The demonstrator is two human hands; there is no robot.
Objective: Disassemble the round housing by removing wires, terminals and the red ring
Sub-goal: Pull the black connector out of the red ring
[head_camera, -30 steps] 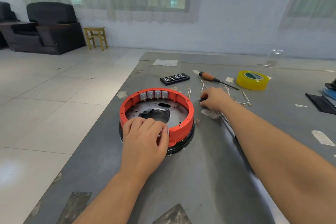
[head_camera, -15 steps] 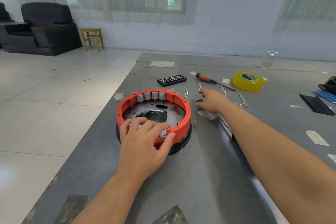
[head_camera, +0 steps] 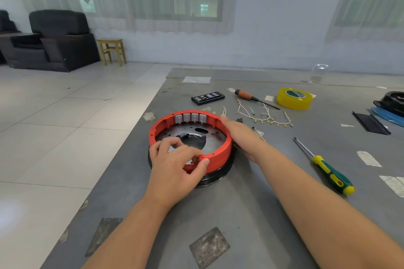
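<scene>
**Both hands on the red ring**

The round housing [head_camera: 215, 178] sat on the grey table [head_camera: 251, 214], near its left edge, with the red ring [head_camera: 220, 150] seated on top of the black base. And there was the left hand [head_camera: 175, 166], down on the near rim: thumb pressed against the ring's outer wall, fingers curled over the top and reaching inside, pinching that near section of the ring between them. The right hand [head_camera: 242, 135] lay along the ring's right side, fingers fairly straight and together, flat against the outer wall, fingertips near the far right of the rim. Whether the thumb hooked under anything, I could not tell.

Inside the ring, four grey terminals [head_camera: 190, 117] stood in a row against the far wall, and the metal plate [head_camera: 215, 137] below showed a dark central opening.

Just beyond the housing to the right lay a scatter of loose wires [head_camera: 262, 116] with small brass ends, apart from the ring. Farther back were a black bit case [head_camera: 208, 97], a brown-handled screwdriver [head_camera: 244, 94] and a yellow tape roll [head_camera: 294, 98]. A green and yellow screwdriver [head_camera: 330, 173] lay to the right of the right forearm, tip pointing away. Pale tape scraps dotted the table.
</scene>
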